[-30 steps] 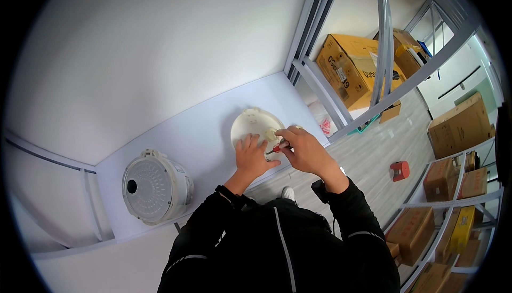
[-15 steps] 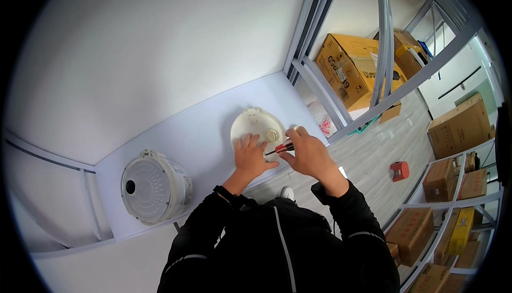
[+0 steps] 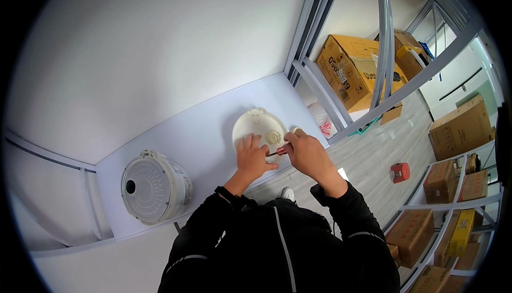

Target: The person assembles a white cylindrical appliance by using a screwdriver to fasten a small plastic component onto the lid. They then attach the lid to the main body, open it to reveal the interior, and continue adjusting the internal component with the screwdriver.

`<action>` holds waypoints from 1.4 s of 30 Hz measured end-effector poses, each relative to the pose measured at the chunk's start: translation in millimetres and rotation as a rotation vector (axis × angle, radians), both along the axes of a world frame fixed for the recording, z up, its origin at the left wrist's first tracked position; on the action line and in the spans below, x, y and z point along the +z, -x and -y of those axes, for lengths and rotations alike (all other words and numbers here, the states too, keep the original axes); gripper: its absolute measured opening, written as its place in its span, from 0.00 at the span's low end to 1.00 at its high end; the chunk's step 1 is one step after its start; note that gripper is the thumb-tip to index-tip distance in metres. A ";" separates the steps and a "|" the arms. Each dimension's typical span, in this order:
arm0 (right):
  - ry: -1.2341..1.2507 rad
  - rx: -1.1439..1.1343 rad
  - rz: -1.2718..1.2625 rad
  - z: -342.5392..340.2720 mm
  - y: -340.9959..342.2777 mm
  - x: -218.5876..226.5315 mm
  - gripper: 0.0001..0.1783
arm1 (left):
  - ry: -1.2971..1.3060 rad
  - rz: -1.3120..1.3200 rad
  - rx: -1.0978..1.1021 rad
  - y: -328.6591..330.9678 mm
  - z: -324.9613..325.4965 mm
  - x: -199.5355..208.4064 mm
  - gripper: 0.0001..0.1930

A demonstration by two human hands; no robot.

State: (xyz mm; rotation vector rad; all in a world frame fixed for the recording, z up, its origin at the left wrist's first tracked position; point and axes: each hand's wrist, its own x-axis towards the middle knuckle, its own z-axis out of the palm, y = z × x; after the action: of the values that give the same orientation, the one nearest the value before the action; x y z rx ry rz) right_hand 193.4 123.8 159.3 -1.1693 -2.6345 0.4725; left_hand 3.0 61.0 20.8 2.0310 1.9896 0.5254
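A round, shallow, cream-white plastic cover point(image 3: 255, 125) lies on the pale tabletop, with a raised ring-shaped part point(image 3: 273, 137) inside it. My left hand point(image 3: 250, 159) rests on the cover's near left side, fingers spread and thumb stretched toward the near rim. In my right hand point(image 3: 309, 157) is a screwdriver point(image 3: 281, 151) with a red handle, its thin shaft pointing left to the cover's near edge, by my left thumb. The exact spot its tip touches is hard to make out. A small cream piece point(image 3: 295, 130) shows just beyond my right knuckles.
A white cylindrical appliance body point(image 3: 149, 189) with a patterned, holed grey end stands at the left of the table point(image 3: 208, 117). Grey metal framing point(image 3: 368, 119) rises on the right. Beyond are a yellow carton point(image 3: 346, 74), a red object point(image 3: 400, 172) on the floor and shelves of boxes.
My right hand has shifted its grip on the screwdriver, fingers now curled closer around the handle. My left hand and the cover have moved only very slightly right.
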 end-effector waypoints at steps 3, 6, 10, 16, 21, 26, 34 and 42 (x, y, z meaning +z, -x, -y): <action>-0.219 0.225 -0.218 -3.6 -4.0 0.7 0.16 | -0.001 0.016 0.022 -0.8 -0.7 -3.1 0.29; -0.148 0.100 -0.192 4.8 0.2 8.0 0.15 | 0.001 0.019 0.017 0.9 -0.1 -6.8 0.30; 0.083 -0.132 0.045 10.3 -0.3 7.6 0.20 | 0.046 -0.042 -0.015 -3.4 -4.7 1.7 0.31; -0.100 0.168 -0.295 0.8 -7.6 4.8 0.21 | 0.022 0.008 0.005 0.0 -2.1 -0.5 0.30; 0.215 -0.244 0.146 13.1 3.6 17.2 0.24 | 0.039 0.023 0.006 0.0 -4.0 -0.7 0.31; -0.041 0.100 -0.189 6.8 -8.3 2.0 0.20 | 0.021 -0.006 0.003 -2.0 -2.6 -2.0 0.31; 0.135 -0.201 0.022 22.2 5.9 15.1 0.21 | 0.010 0.005 0.013 0.0 -0.9 -7.3 0.32; -0.117 0.023 -0.330 30.0 1.8 5.2 0.15 | 0.009 0.006 0.044 -4.5 2.6 -14.4 0.33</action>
State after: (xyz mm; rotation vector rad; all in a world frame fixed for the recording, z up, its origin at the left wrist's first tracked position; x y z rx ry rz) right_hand 191.6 93.8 164.5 -0.9359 -2.3594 0.4634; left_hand 7.5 58.3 6.4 1.9820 2.0335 0.5303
